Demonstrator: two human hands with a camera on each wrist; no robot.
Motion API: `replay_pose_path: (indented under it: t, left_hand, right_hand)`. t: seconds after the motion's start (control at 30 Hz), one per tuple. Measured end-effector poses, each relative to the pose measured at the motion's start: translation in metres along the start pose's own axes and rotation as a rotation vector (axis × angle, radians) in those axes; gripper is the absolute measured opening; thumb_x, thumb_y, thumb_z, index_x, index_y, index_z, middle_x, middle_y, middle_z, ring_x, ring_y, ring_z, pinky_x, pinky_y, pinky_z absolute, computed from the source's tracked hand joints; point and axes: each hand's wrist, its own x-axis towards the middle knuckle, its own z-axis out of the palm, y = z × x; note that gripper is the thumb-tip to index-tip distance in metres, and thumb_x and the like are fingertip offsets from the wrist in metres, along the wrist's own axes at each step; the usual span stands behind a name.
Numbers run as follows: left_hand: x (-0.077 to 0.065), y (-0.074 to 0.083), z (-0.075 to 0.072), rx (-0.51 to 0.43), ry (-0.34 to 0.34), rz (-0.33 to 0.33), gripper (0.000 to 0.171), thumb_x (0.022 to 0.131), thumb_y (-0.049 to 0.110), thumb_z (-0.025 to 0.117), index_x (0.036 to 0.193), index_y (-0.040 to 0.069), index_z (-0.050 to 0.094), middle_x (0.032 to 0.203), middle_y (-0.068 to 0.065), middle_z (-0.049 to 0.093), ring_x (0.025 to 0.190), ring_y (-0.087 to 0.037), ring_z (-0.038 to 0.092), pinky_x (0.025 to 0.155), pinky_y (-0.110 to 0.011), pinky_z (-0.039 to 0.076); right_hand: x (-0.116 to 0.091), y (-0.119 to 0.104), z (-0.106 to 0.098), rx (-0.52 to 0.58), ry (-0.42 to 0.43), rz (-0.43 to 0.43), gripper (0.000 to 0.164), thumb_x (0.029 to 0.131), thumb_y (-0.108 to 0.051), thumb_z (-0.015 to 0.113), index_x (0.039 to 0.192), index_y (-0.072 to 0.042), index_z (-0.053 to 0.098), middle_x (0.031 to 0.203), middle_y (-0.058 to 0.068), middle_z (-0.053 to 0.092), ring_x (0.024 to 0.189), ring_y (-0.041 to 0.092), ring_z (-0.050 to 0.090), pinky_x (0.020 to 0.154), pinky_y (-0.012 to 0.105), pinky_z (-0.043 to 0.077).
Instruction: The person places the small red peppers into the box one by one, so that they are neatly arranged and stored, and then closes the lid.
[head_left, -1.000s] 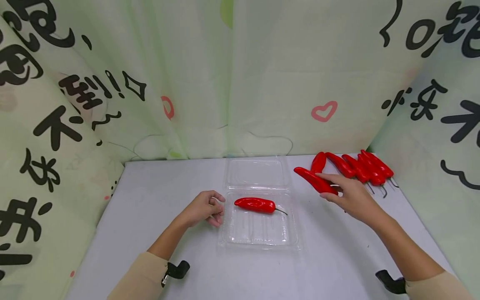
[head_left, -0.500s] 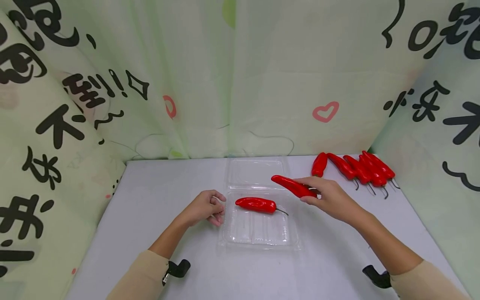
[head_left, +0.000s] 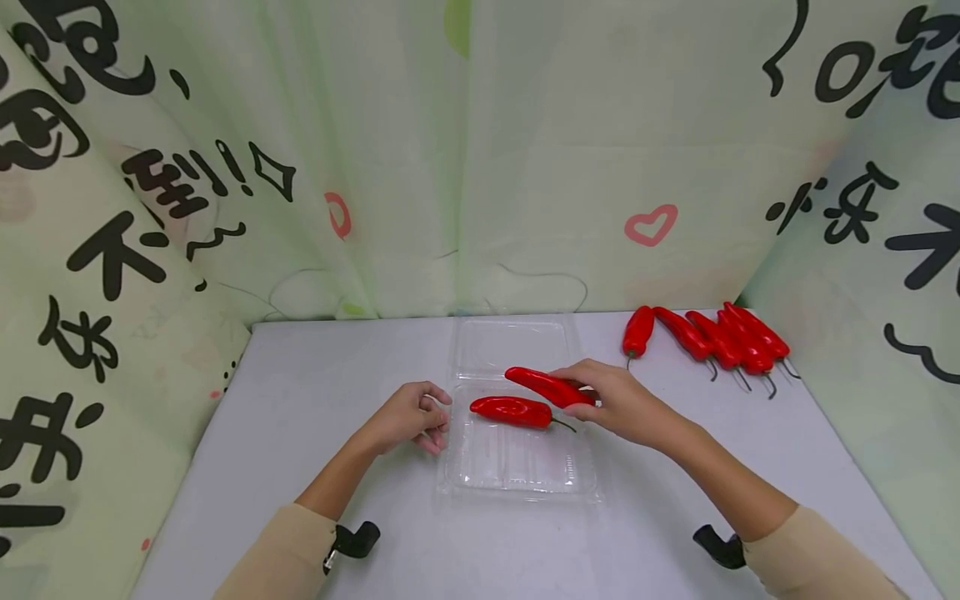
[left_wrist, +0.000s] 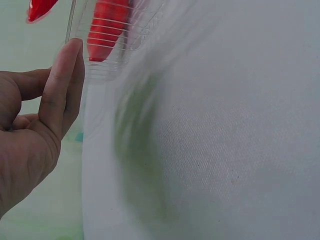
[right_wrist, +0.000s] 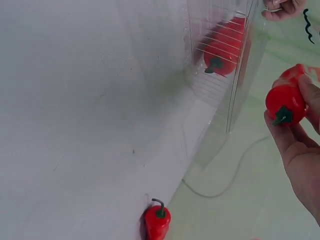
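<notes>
A clear plastic clamshell box (head_left: 517, 475) lies open at the middle of the white table, its lid (head_left: 512, 343) folded back. One red chili pepper (head_left: 512, 409) lies inside the tray (right_wrist: 225, 45). My right hand (head_left: 615, 404) pinches a second red pepper (head_left: 547, 386) (right_wrist: 286, 100) and holds it just above the tray's far right part. My left hand (head_left: 411, 417) rests on the table with curled fingers touching the tray's left edge (left_wrist: 75, 60), holding nothing.
Several more red peppers (head_left: 708, 337) lie in a row at the table's back right; one (right_wrist: 157, 222) shows in the right wrist view. Patterned green curtains (head_left: 480, 150) close off the back and both sides of the table.
My right hand has carried the pepper leftward from beside the row at the back right to over the tray. The left hand has stayed put.
</notes>
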Motion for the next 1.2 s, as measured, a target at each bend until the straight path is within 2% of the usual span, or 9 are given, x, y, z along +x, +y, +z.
replay_pose_path:
  t: [0.27,0.5,0.8,1.07,1.2]
  left_hand:
    - [0.000,0.000,-0.002,0.000,-0.004,-0.003,0.032,0.099,-0.001,0.063,0.129,-0.010,0.052,0.090,-0.017,0.069,0.062,-0.020,0.070,0.062,-0.036,0.065]
    - [-0.001,0.000,-0.001,-0.013,-0.010,0.004,0.032,0.099,-0.002,0.063,0.128,-0.010,0.052,0.088,-0.016,0.069,0.061,-0.019,0.070,0.061,-0.036,0.065]
    - [0.000,-0.002,-0.001,-0.005,-0.009,0.008,0.031,0.099,-0.002,0.063,0.128,-0.009,0.053,0.090,-0.019,0.069,0.061,-0.020,0.070,0.061,-0.036,0.065]
    - [-0.001,0.000,0.000,0.003,-0.006,0.008,0.031,0.099,-0.002,0.062,0.127,-0.009,0.053,0.089,-0.017,0.070,0.062,-0.020,0.070,0.061,-0.036,0.065]
    - [0.000,-0.001,0.000,0.006,-0.002,0.010,0.029,0.099,-0.002,0.062,0.126,-0.008,0.053,0.087,-0.016,0.070,0.061,-0.021,0.070,0.061,-0.037,0.065]
  right_hand:
    - [0.006,-0.008,0.014,-0.002,-0.024,-0.034,0.050,0.089,-0.011,0.081,0.136,-0.012,0.064,0.117,0.001,0.068,0.102,0.015,0.065,0.080,0.022,0.062]
    - [0.010,-0.014,0.027,-0.016,-0.059,-0.027,0.051,0.089,-0.012,0.081,0.138,-0.013,0.063,0.123,0.004,0.068,0.112,0.021,0.063,0.085,0.032,0.064]
    - [0.012,-0.018,0.039,-0.043,-0.112,-0.026,0.048,0.092,-0.015,0.078,0.137,-0.011,0.064,0.126,0.005,0.069,0.114,0.023,0.063,0.087,0.033,0.063]
    - [0.014,-0.020,0.048,-0.112,-0.132,-0.032,0.045,0.090,-0.014,0.080,0.132,-0.007,0.067,0.120,0.006,0.064,0.105,0.018,0.060,0.080,0.022,0.061]
    - [0.014,-0.021,0.050,-0.140,-0.137,-0.037,0.045,0.090,-0.014,0.081,0.132,-0.007,0.067,0.118,0.006,0.065,0.104,0.018,0.061,0.080,0.023,0.061]
